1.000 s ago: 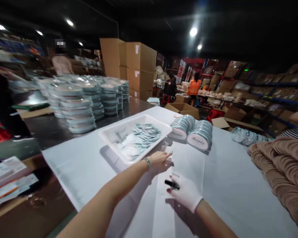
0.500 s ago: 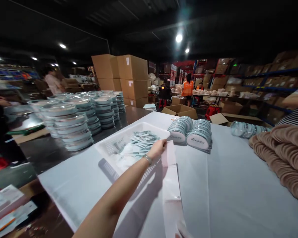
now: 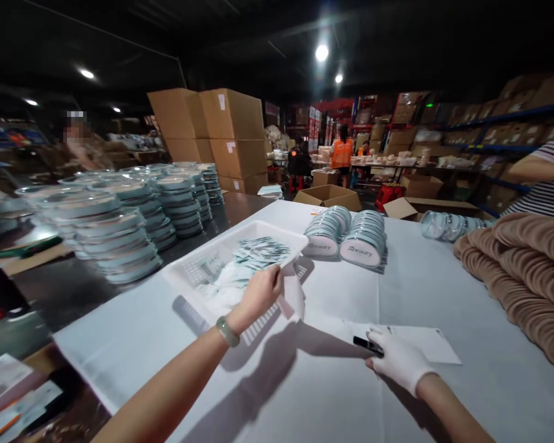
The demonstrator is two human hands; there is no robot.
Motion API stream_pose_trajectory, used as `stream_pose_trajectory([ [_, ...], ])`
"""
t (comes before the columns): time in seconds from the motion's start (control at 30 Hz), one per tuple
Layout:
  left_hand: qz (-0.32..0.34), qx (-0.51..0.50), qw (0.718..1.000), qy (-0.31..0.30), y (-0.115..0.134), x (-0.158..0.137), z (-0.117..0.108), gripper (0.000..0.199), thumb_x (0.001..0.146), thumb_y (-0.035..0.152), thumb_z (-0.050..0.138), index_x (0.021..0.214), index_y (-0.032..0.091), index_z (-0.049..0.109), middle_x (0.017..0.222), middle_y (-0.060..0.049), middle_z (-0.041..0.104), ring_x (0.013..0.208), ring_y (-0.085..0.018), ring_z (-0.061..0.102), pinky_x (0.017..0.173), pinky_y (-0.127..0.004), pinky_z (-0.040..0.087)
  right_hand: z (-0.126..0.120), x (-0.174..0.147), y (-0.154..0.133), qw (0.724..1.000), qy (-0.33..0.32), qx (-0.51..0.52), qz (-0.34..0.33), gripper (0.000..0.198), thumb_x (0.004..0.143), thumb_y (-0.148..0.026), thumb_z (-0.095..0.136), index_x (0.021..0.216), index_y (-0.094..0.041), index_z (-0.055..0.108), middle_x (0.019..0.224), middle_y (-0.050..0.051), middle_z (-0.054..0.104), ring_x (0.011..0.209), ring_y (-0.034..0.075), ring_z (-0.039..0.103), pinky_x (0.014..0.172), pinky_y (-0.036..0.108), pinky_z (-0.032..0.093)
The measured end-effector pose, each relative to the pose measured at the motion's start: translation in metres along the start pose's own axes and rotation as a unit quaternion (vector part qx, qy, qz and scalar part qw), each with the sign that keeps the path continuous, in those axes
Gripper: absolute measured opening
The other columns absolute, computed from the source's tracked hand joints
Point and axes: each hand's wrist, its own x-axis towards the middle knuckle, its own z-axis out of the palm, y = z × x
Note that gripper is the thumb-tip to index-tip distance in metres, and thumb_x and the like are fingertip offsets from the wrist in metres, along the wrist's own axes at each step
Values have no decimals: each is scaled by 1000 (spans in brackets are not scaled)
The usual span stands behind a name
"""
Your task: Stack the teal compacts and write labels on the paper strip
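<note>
My left hand [image 3: 259, 289], bare with a pale bangle, is closed in a pinch on a long white paper strip [image 3: 292, 294] in front of the basket. The strip folds down and runs right along the table, its far part [image 3: 436, 346] lying flat beyond my right hand. My right hand [image 3: 397, 357], in a white glove, grips a black pen [image 3: 368, 346] above the strip. Behind my left hand, the white plastic basket [image 3: 178, 280] holds thin teal-and-white packets [image 3: 261, 252] and crumpled white material [image 3: 226, 283].
Oval wrapped packs [image 3: 361, 252] stand in rows beyond the basket. Brown oval pads [image 3: 526, 289] are heaped at right, near a person in a striped shirt [image 3: 542, 184]. Round teal stacks [image 3: 120, 240] fill the dark table at left. Cartons [image 3: 235, 135] rise behind.
My left hand has drawn back toward me and left with the strip's end. My right hand has come up into view at right with the pen; the strip now bends rightward.
</note>
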Motion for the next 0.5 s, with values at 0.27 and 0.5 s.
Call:
stream_pose_trajectory([
  [0.27, -81, -106, 989, -67, -6, 43, 6, 22, 100, 35, 56, 100, 15, 65, 97, -4, 66, 83, -16, 64, 76, -33, 55, 40, -56, -37, 987, 40, 145, -50, 20, 62, -41, 79, 81, -37, 78, 69, 4, 72, 72, 33, 70, 67, 40, 51],
  [0.5, -166, -282, 935, -137, 6, 61, 84, 34, 96, 36, 63, 125, 17, 60, 128, -10, 62, 109, -24, 63, 92, -46, 56, 16, -14, -91, 995, 23, 3, -97, 52, 84, -31, 65, 136, -23, 64, 139, 13, 61, 110, 40, 67, 94, 50, 51],
])
